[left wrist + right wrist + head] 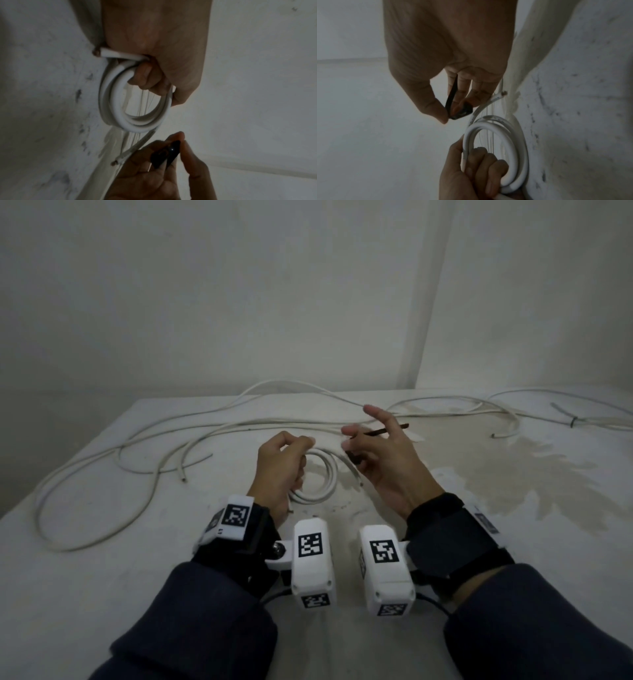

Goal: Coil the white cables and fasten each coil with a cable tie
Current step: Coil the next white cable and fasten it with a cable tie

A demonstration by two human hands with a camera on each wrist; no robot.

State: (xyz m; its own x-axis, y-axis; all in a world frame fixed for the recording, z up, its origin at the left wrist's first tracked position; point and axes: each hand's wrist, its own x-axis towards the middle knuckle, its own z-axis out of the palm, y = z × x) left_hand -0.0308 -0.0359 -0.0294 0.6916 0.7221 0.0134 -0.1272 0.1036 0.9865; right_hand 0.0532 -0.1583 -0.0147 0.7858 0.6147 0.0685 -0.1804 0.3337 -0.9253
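Observation:
A small coil of white cable [322, 477] [120, 108] [511, 148] stands just above the table, gripped by my left hand [281, 467] [154, 67] [471, 173] with the fingers curled through its ring. A cut end with bare copper [97, 52] sticks out by the palm; the other end [120, 158] [498, 94] points toward my right hand. My right hand [376, 453] [154, 175] [447, 67] is just right of the coil and pinches a black cable tie [387, 431] [164, 152] [457, 106] between thumb and fingers, bent into a loop.
Long loose white cables [144, 446] sprawl over the white table [137, 577] to the left and along the back. More cable [479, 405], one bundle [575, 421] with a dark tie on it, lies at the far right. A wall rises close behind.

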